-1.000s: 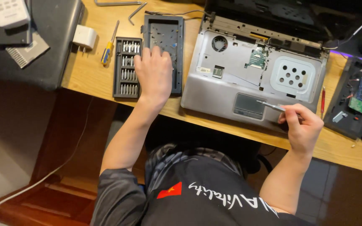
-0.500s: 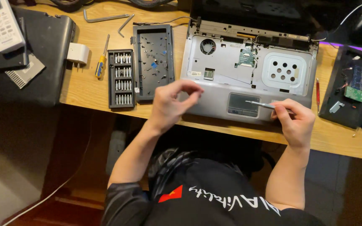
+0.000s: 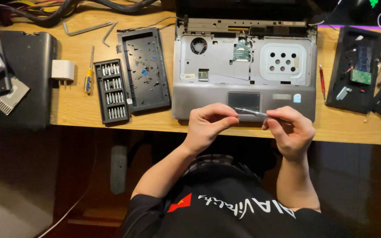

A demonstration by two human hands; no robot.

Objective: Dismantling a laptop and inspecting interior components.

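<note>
A slim silver screwdriver (image 3: 250, 112) lies level between both hands, just over the front edge of the opened grey laptop base (image 3: 208, 94). My right hand (image 3: 289, 130) grips its handle end. My left hand (image 3: 209, 124) pinches its tip end with fingers closed around it. Both hands hover above the laptop's touchpad (image 3: 243, 100). To the left on the wooden desk (image 3: 78, 105) stand a black bit set case (image 3: 111, 91) with several bits and its open lid tray (image 3: 145, 70) holding small screws.
A yellow-handled screwdriver (image 3: 87, 75), white plug adapter (image 3: 62, 70) and hex keys (image 3: 89, 28) lie at the left. A black device (image 3: 20, 66) sits far left. A red pen (image 3: 322, 81) and a black tray with circuit parts (image 3: 353, 70) lie at the right.
My left hand left the bit set case and came right to the screwdriver's tip. The right hand stayed on the screwdriver, now held level between both hands.
</note>
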